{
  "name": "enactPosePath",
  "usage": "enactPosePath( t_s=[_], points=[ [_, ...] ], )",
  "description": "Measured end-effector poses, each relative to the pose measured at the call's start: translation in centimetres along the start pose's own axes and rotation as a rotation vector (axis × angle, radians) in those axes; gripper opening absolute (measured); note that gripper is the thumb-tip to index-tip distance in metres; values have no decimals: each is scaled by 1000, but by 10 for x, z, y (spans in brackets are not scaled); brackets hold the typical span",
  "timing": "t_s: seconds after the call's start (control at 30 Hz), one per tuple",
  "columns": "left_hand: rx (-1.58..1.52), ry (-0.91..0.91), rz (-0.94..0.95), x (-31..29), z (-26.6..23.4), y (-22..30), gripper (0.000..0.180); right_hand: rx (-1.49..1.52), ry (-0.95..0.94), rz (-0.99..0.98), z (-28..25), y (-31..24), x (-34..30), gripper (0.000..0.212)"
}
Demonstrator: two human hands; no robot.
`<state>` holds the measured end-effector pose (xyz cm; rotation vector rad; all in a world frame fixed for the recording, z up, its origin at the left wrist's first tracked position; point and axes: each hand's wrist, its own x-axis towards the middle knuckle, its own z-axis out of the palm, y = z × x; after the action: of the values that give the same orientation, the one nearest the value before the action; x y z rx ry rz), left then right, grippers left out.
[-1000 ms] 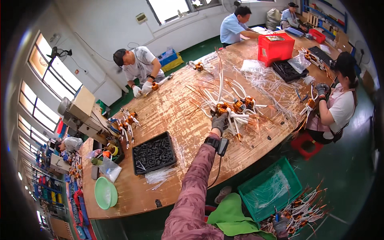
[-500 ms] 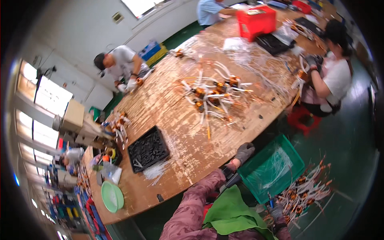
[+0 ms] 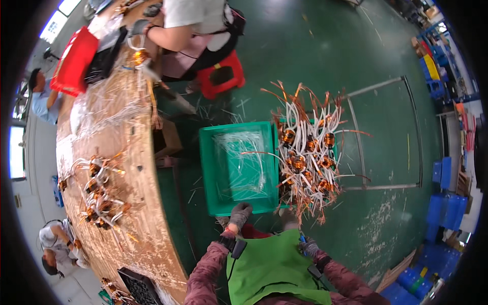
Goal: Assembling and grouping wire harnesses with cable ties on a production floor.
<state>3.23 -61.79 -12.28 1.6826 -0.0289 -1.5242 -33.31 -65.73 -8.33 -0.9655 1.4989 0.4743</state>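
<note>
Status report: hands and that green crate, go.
Left hand gloved, on the near rim of the green crate. Right hand gloved, low beside the green apron, empty as far as visible. Copper coil bundle heaped against the crate's right side.

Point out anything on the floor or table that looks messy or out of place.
The coils with white leads are heaped over the rim of a bin and spill toward the floor. Loose wire scraps lie on the floor beside the green bin. The left hand rests at its near edge.
</note>
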Motion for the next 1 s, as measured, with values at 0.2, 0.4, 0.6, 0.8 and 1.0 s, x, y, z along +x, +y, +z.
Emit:
enactPosePath(
  t_s=[0.2,0.4,0.6,0.8,1.0],
  points=[
    [224,-19,-22,109,101,-3,35,801,30,214,-21,59,-1,21],
    [277,119,118,199,216,-18,44,946,6,114,-41,81,-5,19],
    [408,310,248,276,267,-35,54,1112,24,44,-58,108,-4,33],
    [763,550,-93,270,322,8,71,1050,117,22,-78,144,1,38],
    [125,268,206,278,238,-36,59,1159,-113,-49,-57,161,26,41]
  ],
)
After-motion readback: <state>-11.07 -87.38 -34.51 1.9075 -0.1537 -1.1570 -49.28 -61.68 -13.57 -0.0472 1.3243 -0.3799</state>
